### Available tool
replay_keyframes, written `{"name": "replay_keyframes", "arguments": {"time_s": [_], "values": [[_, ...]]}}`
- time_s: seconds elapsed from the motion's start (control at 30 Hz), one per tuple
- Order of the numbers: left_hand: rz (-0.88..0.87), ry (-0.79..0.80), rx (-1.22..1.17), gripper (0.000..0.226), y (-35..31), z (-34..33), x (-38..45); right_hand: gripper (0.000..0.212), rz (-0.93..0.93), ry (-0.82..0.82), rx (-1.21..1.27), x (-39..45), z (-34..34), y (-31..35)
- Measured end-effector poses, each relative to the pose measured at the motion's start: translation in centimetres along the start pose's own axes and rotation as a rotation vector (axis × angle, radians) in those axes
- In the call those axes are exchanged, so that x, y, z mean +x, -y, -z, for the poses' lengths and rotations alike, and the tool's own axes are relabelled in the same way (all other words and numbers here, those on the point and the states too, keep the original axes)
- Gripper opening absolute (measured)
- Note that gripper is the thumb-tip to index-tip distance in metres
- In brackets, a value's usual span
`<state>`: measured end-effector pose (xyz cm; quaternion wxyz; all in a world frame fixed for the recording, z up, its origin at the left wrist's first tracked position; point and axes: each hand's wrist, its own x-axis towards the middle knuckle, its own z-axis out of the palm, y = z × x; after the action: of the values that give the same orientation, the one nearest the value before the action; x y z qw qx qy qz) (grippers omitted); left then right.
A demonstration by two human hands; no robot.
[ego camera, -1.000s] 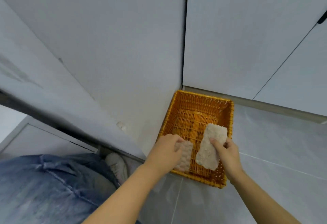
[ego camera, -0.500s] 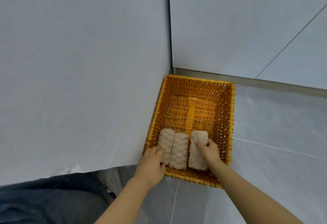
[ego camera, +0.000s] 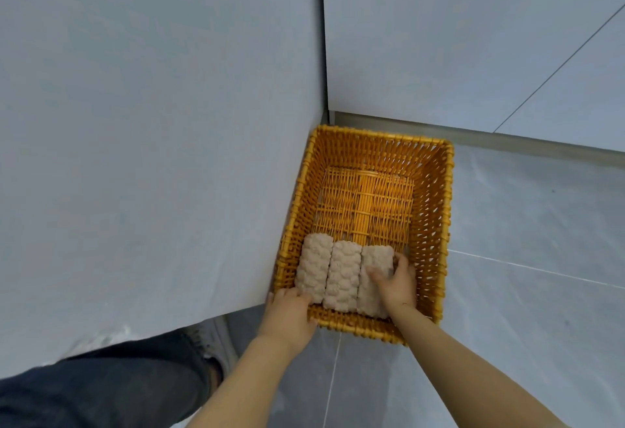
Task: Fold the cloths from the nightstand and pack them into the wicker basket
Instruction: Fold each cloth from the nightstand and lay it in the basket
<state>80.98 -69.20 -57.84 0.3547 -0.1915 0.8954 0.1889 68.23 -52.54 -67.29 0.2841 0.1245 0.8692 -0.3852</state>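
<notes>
Right hand (ego camera: 394,280) grips the outermost folded cloth (ego camera: 373,278); left hand (ego camera: 291,312) curls over the wicker basket (ego camera: 436,211) rim. Cloths judged soft, light; best held across folds.

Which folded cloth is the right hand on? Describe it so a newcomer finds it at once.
Find the orange wicker basket on the floor in the wall corner. Three folded cloths lie side by side at its near end. It is the rightmost cloth, under the right hand.

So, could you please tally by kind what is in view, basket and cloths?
Wicker basket: 1
Folded cloths, side by side at the basket's near end: 3 (left, middle, right)
Total: 4
</notes>
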Motion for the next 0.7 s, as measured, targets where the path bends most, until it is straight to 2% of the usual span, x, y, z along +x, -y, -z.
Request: {"name": "replay_keyframes", "arguments": {"time_s": [0.07,0.27,0.43,0.57,0.63,0.7], "values": [[0.002,0.004,-0.005,0.042,0.0,0.1,0.0,0.065,0.045,-0.006,-0.062,-0.1,0.3,-0.1],[0.011,0.027,-0.012,0.04,-0.3,0.2,0.0,0.064,0.041,0.202,0.066,0.1,0.5,-0.8],[0.023,0.039,-0.037,0.041,-0.5,0.3,-0.2,0.055,-0.193,0.278,0.355,0.5,0.2,-0.8],[0.021,0.05,-0.056,0.04,-0.6,0.5,-0.3,0.057,-0.133,0.211,0.234,0.1,-0.1,-0.5],[0.02,0.047,-0.081,0.039,-0.6,0.5,-0.3,0.064,-0.037,0.149,0.102,-0.3,0.0,-0.5],[0.024,0.047,-0.093,0.038,-0.7,0.6,-0.4,0.071,0.136,0.084,-0.111,-0.7,0.4,0.0]]}}
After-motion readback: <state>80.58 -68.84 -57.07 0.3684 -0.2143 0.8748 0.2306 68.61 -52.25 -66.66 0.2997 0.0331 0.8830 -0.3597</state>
